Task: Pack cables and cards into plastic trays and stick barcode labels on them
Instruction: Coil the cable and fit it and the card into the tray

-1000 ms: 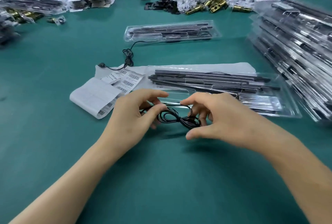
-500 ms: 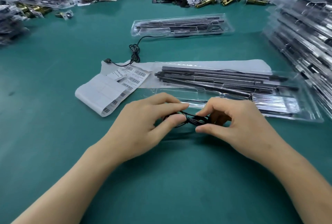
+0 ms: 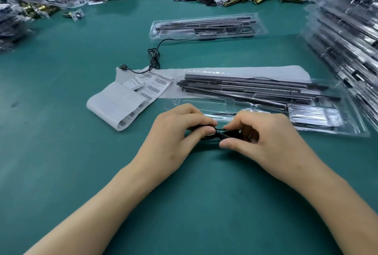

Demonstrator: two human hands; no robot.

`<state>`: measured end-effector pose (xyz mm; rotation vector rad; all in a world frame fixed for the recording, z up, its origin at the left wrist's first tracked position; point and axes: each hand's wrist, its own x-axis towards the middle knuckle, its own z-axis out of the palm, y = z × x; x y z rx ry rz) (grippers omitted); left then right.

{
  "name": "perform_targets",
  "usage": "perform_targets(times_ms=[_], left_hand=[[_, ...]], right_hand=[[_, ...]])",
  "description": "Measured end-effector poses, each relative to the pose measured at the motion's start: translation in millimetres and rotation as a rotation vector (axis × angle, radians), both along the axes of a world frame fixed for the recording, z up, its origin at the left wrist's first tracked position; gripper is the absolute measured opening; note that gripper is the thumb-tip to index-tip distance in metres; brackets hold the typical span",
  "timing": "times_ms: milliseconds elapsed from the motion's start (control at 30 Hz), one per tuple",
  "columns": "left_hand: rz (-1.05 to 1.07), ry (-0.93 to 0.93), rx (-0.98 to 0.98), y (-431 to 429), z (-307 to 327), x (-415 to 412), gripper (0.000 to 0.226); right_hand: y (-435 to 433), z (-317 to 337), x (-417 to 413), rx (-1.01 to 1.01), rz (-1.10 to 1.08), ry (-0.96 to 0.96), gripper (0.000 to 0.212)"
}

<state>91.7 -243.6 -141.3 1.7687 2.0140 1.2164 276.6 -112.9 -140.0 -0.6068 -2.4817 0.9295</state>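
**Two hands pinch one black cable bundle beside the open tray**

The left hand (image 3: 176, 136) and right hand (image 3: 263, 140) each have their grip pressed on a thin black coiled cable (image 3: 222, 134), held just above the green bench (image 3: 61, 152) at the near edge of a clear plastic tray holding black strips (image 3: 266, 99). A white strip of barcode labels (image 3: 126, 103) lies to the tray's left (print too small to read). A second loose black cable (image 3: 153, 58) trails toward a second clear tray (image 3: 206, 27) farther back
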Motion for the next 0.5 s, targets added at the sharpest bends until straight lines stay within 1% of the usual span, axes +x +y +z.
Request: perform_targets(times_ms=[133,233,300,333,400,433,467,500], left_hand=[[-0.004,-0.044,-0.007,0,1,1,0.015],[-0.011,0.003,-0.01,-2,9,-10,0.018],[0.015,0.006,-0.037,-8,18,-24,0.016],[0.018,0.005,-0.088,-12,22,-33,0.013],[-0.008,0.016,-0.259,-19,29,-48,0.009],[-0.028,-0.007,-0.338,-22,31,-53,0.007],[-0.056,-0.065,-0.398,-24,34,-57,0.004],[-0.084,-0.146,-0.434,-26,37,-59,0.009]], right_hand=[[-2,-1,-1,0.061,-0.01,-0.023,0.017],[-3,-1,-1,0.02,-0.03,0.003,0.014],[-2,-1,0,-0.031,-0.05,0.029,0.012],[-2,-1,1,-0.055,-0.062,0.037,0.012],[-2,-2,1,-0.092,-0.084,0.049,0.012],[-3,-2,1,-0.107,-0.091,0.053,0.012],[-3,-3,0,-0.119,-0.096,0.057,0.013],[-4,-3,-1,-0.127,-0.1,0.059,0.013]])
